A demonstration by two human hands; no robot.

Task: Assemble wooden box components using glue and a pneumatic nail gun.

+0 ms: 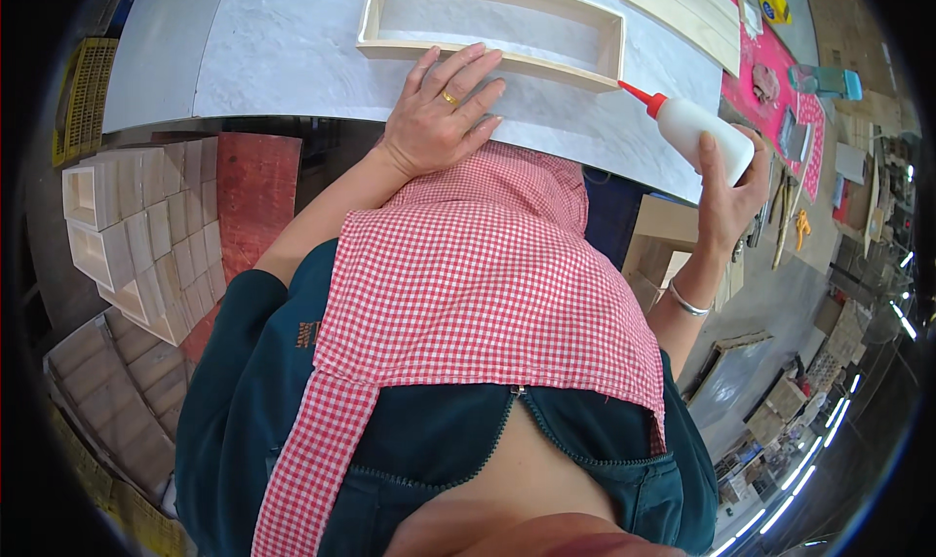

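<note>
On the marbled white tabletop [283, 70] rests a long rectangular frame of pale wood [546, 67]. My left hand [444, 109] lies with fingers outstretched at the frame's near side, fingertips touching or just over its edge. A white squeeze bottle [697, 133] with a red nozzle [639, 94] is gripped in my right hand [736, 187]. It is tilted, and the nozzle tip is at the frame's near right corner; whether anything is coming out cannot be seen.
Pale wooden boards [682, 11] lie beyond the frame. A pink-covered surface [765, 79] to the right bears a turquoise container [824, 81] and a yellow one [775, 8]. Stacked wooden boxes [146, 226] stand at left, near a yellow crate [85, 99].
</note>
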